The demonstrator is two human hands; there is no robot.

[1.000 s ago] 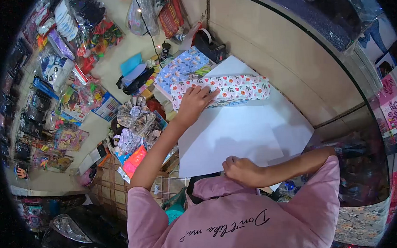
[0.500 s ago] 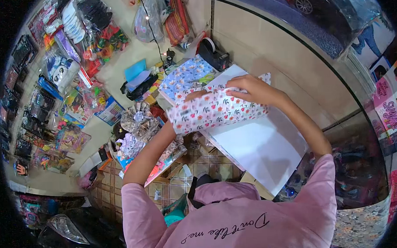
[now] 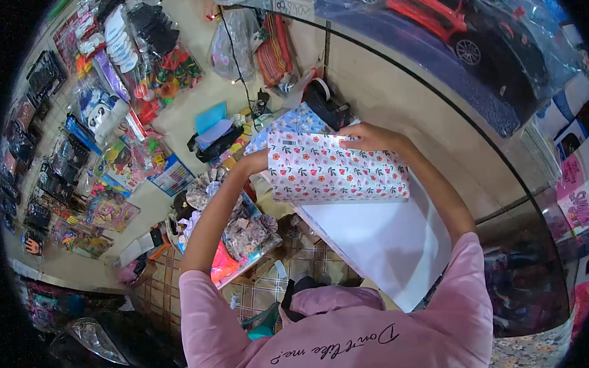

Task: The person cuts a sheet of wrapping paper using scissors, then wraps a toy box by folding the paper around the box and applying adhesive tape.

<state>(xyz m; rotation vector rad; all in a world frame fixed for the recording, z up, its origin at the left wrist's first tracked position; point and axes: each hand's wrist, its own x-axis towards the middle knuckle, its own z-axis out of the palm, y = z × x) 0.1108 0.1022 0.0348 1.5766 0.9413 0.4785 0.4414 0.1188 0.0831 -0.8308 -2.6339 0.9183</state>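
White wrapping paper with red and pink flowers (image 3: 340, 175) is folded over, its lower edge lying across a large white sheet (image 3: 382, 233). At the paper's upper edge, my right hand (image 3: 369, 138) pinches it between closed fingers. My left hand (image 3: 259, 162) reaches in at the paper's left end, and its fingers are hidden behind the paper. Behind the upper left of the floral paper lies a blue flowered sheet (image 3: 292, 121).
A black tape dispenser (image 3: 324, 100) stands beyond the paper. Crumpled patterned pieces (image 3: 251, 235) fill a box at the left. A glass edge (image 3: 434, 79) curves along the right, with a boxed toy car (image 3: 445, 19) above it. Packaged goods hang on the left wall.
The floral paper has been raised and turned over toward me, and the white sheet has shifted. My right hand has moved from near my body to the paper's upper edge; my left fingers became hidden.
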